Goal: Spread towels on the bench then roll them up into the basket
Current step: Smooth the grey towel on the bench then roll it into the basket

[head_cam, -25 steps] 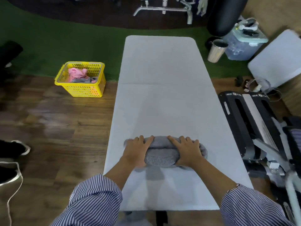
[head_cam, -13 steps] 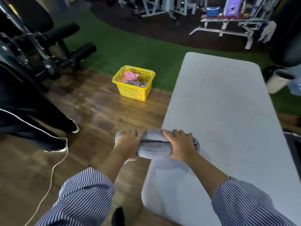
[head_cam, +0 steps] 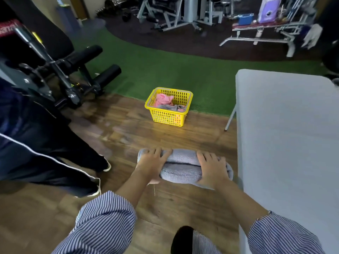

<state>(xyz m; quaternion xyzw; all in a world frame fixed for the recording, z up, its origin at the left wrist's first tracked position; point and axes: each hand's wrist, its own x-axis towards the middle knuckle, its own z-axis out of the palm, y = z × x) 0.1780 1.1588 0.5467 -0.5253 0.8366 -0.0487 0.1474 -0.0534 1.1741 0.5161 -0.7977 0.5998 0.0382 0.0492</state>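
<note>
— Wooden floor [head_cam: 161, 136] runs under my hands, with green turf [head_cam: 165, 70] beyond it and gym machines [head_cam: 179, 13] at the far wall. What am I carrying?

— A rolled grey towel [head_cam: 181, 166], held off the bench, out over the floor. My left hand [head_cam: 152, 162] grips its left end, fingers curled over the top. My right hand [head_cam: 212, 167] grips the right end the same way, fingers wrapped across the roll.

— And the bench?

— Just to the right of my right hand: the pale grey bench [head_cam: 286, 134], its near edge close beside the towel's right end.

— Where is the basket?

— Straight ahead of my hands, well apart from them, on the floor at the edge of the turf. The yellow basket [head_cam: 169, 117] has pink cloth [head_cam: 164, 99] and grey cloth [head_cam: 172, 107] lying inside.

— Anything to my left?

— Another person's dark trouser legs [head_cam: 42, 149] with a white stripe, well off to the left of my left hand, and a black exercise machine [head_cam: 60, 66] behind them. My striped sleeves [head_cam: 104, 220] show below both wrists.
</note>
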